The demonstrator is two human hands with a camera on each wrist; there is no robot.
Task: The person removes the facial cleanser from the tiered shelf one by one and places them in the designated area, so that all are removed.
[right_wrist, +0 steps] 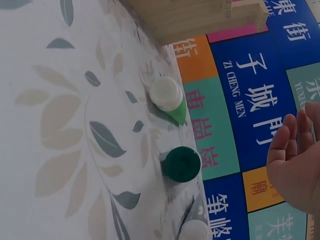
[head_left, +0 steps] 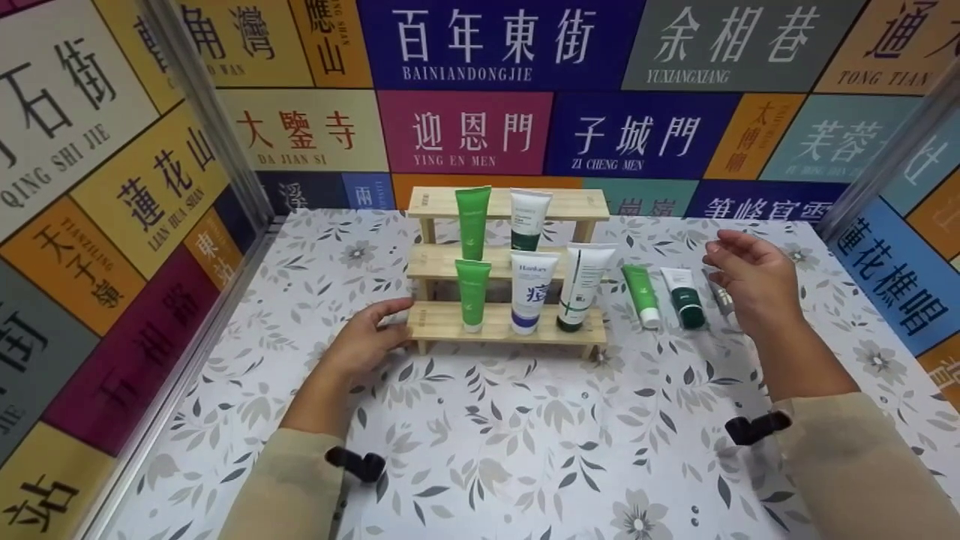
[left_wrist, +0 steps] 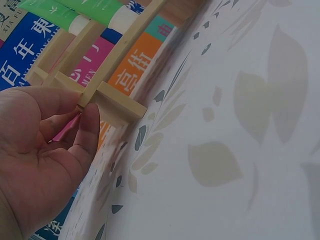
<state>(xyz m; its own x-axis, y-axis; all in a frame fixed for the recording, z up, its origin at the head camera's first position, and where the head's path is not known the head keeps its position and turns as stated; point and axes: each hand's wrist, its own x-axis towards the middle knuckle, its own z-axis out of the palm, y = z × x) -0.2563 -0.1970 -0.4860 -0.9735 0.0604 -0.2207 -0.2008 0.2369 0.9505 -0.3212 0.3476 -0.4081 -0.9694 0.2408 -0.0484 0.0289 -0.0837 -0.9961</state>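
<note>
My left hand [head_left: 367, 337] pinches the left end of the lowest shelf of a three-step wooden rack [head_left: 435, 315] between thumb and fingers. On the middle step stand a green tube [head_left: 472, 223] and a white tube with a dark green base [head_left: 529, 214]. The lowest step bears a smaller green tube [head_left: 472, 294], a white tube with a purple-blue cap [head_left: 533, 289] and a white tube with a dark green cap [head_left: 587, 281]. My right hand [head_left: 757, 281], holding nothing, hovers with loosely bent fingers above the right side of the table.
Right of the rack lie a green tube with a white cap [head_left: 640, 292], a white tube with a dark green cap [head_left: 682, 292] and a third tube [head_left: 721, 296], partly hidden by my right hand. Lettered panels [head_left: 465, 131] wall the back and sides of the flower-patterned table [head_left: 525, 435].
</note>
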